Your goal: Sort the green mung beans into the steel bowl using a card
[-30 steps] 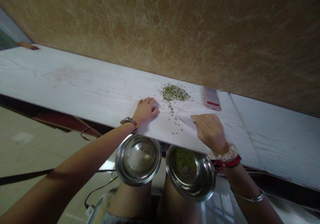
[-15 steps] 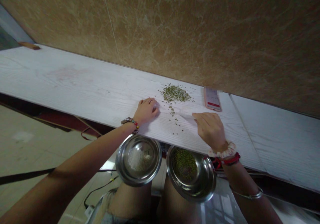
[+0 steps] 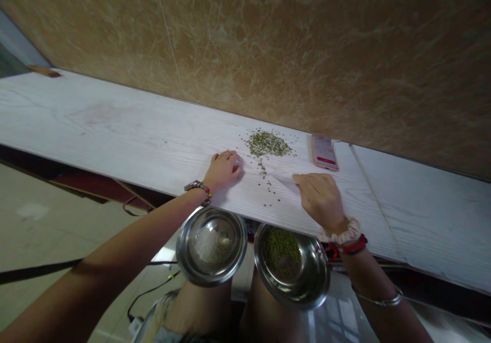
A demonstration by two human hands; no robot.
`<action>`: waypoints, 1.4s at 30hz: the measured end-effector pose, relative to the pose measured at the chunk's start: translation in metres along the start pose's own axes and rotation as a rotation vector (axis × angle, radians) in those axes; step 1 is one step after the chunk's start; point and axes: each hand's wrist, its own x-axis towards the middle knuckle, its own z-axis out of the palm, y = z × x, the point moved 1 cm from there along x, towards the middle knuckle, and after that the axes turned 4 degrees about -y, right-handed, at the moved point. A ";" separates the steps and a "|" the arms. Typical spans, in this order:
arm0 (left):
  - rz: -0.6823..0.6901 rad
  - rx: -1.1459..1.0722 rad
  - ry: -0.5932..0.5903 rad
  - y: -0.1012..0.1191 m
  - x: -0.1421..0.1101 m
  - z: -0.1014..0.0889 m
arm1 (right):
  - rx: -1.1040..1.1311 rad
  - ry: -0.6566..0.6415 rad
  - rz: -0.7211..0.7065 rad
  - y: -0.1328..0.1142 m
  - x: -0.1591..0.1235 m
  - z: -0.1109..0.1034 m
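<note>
A loose pile of green mung beans mixed with white grains (image 3: 268, 143) lies on the white wooden board (image 3: 172, 128), with a thin trail of beans running toward the near edge. My left hand (image 3: 224, 169) rests on the board left of the trail, fingers loosely bent and apart, holding nothing visible. To the right of the trail, my right hand (image 3: 320, 195) is closed in a pinch. A faint pale shape extends from its fingertips along the board, too indistinct to name. A steel bowl with white grains (image 3: 240, 230) and a steel bowl with green beans (image 3: 320, 281) sit below the edge.
A phone (image 3: 325, 152) in a pink case lies near the wall, beyond my right hand. The brown marbled wall (image 3: 230, 41) borders the board's back. Both bowls stand over my knees. A black cable (image 3: 153, 289) runs along the floor at left.
Both hands stay in almost the same places, and the bean pile looks the same. The whole view has shifted very slightly.
</note>
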 end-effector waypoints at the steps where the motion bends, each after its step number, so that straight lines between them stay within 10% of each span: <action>1: -0.005 0.000 -0.003 0.000 0.000 0.000 | -0.006 0.002 0.011 0.001 0.001 0.001; 42: 0.012 0.002 0.021 -0.001 -0.001 0.000 | 0.124 -0.022 -0.048 -0.005 -0.009 -0.026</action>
